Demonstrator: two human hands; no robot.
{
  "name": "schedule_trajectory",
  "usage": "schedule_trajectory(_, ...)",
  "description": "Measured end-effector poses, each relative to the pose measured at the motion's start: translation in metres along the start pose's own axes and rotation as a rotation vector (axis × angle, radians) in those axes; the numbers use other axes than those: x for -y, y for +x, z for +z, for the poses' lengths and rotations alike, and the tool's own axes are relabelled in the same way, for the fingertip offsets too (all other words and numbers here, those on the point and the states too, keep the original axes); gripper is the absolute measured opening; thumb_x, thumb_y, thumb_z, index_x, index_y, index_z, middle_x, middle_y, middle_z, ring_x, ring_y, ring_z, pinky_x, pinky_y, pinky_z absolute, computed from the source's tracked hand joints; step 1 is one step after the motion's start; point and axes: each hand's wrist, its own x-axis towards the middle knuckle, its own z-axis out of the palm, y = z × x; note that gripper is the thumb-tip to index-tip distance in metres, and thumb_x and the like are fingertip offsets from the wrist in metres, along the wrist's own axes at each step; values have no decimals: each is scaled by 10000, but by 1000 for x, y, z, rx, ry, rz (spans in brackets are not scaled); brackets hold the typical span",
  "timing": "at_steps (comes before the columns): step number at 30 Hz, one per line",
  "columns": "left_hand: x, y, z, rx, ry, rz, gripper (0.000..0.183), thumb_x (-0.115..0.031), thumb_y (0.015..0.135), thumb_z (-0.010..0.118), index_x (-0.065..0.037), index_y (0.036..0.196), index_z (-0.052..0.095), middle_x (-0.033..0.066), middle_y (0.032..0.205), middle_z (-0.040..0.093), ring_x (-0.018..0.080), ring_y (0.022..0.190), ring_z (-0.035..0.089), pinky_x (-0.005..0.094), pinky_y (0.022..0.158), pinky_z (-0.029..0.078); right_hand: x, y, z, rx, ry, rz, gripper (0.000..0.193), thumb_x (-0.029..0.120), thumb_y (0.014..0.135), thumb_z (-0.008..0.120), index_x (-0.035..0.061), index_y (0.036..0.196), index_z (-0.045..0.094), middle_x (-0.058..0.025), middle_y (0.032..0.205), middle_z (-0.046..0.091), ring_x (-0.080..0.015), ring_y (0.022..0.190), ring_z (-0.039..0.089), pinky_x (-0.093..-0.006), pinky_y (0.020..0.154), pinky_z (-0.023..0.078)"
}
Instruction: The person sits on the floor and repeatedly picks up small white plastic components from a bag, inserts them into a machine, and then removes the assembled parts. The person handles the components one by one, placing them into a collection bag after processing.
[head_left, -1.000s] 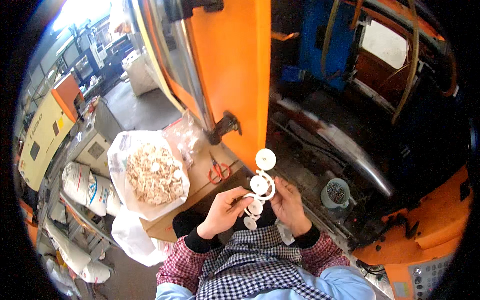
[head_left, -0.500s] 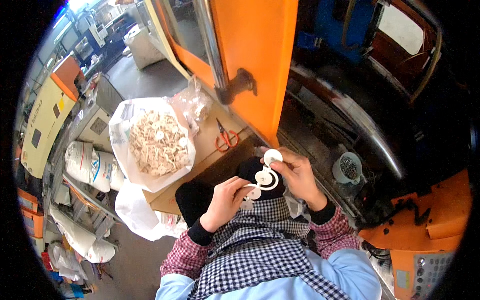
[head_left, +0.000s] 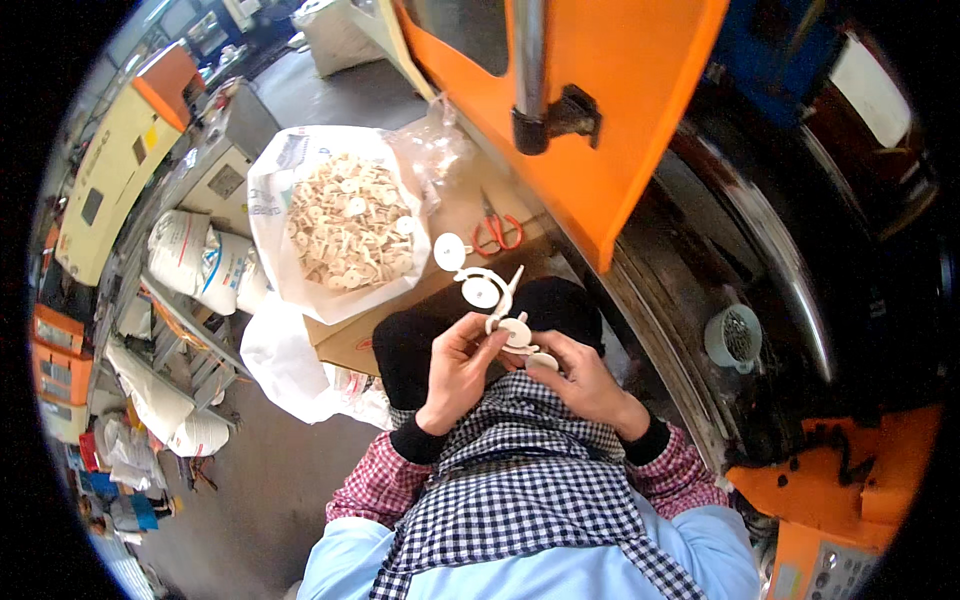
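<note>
A white plastic moulding (head_left: 480, 292) of several round discs joined by a curved runner is held above my lap. My left hand (head_left: 458, 372) pinches it near its middle, beside one disc. With thumb and fingers, my right hand (head_left: 588, 384) grips the disc at its near end. The far discs stick out forward, past my fingers. Ahead and to the left, a white bag (head_left: 270, 205) stands open, filled with loose white plastic parts (head_left: 350, 225) with round discs. Red-handled scissors (head_left: 497, 235) lie on the cardboard to its right.
An orange machine door (head_left: 640, 90) with a metal bar stands ahead. To the right, a pale bucket (head_left: 733, 338) holds small metallic-looking bits by the machine rail. Full white sacks (head_left: 190, 250) sit at the left. Cardboard (head_left: 430, 290) lies under the bag.
The moulding has turned so its discs point forward, and my right hand has come down from its far end to its near end. The whole view has shifted.
</note>
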Motion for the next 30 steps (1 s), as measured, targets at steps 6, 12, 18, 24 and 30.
schedule_trajectory(6,10,-5,-8,-82,9,18,146,-45,884,539,34,1000,578,77,822,635,104,682,616,210,581,501,-12,5,5,24,52,92,301,175,779,677,-22,996,613,-132,909,640,-190,821,619,-296,720,474)
schedule_trajectory(12,5,7,-35,-187,205,33,82,-50,872,556,21,892,593,54,766,628,97,596,587,212,523,473,-21,11,15,51,309,122,589,296,870,584,-13,1318,355,-185,1230,481,-223,1102,521,-306,918,426)
schedule_trajectory(18,-15,72,-185,-513,1037,174,168,-138,851,570,-2,753,579,121,593,570,224,516,540,340,486,407,14,-25,-48,-310,-344,-62,291,120,797,647,-3,1051,580,-147,1012,587,-226,809,626,-328,714,499)
schedule_trajectory(24,-17,126,-231,-516,1431,105,275,-225,838,612,50,842,602,173,653,616,277,581,622,355,561,486,22,-97,-157,-834,-969,320,167,-17,744,607,-52,908,611,-208,888,599,-377,815,590,-386,675,479)
schedule_trajectory(30,-19,123,-129,-278,1449,104,240,-214,832,614,25,860,618,192,782,640,315,690,620,377,636,477,-14,-115,-192,-582,-1318,689,226,-14,761,525,-1,956,639,-210,885,617,-365,805,602,-424,703,501)
